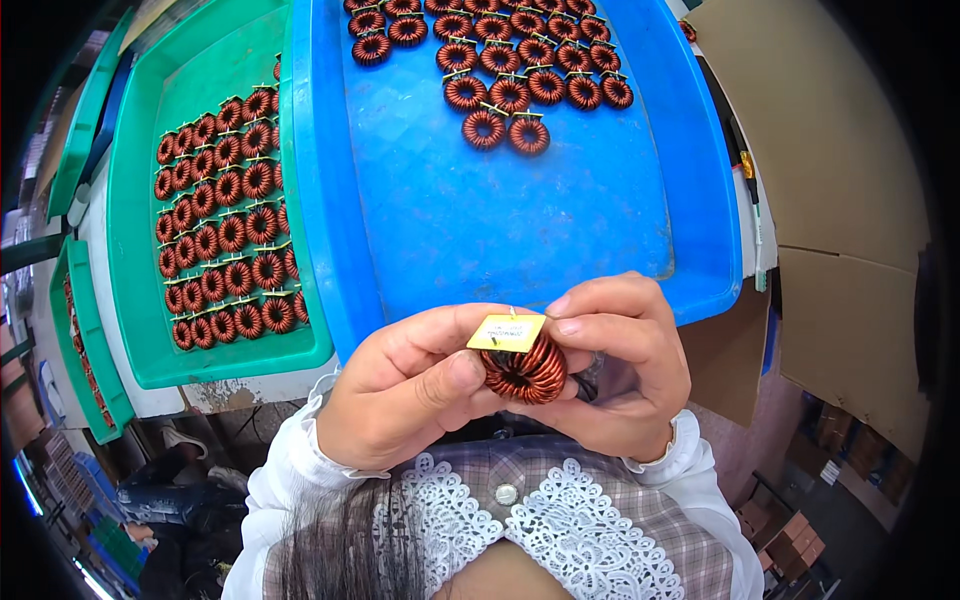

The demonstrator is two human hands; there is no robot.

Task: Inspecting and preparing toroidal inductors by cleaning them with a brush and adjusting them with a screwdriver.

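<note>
bench: white worktop (250, 388) | right: brown cardboard sheets (830, 150) | floor: stacked cartons (790, 530) | light: bright, even

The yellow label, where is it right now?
In the head view, the yellow label sits atop the copper-wound toroid coil, pinched between left hand and right hand, just below the blue tray.

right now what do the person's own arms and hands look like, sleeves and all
Both hands, left hand and right hand, are bare: no gloves, and no rings show. Each forearm wears a long white fabric sleeve with a gathered, frilled cuff at the wrist. No watch or bracelet is clearly visible.
</note>
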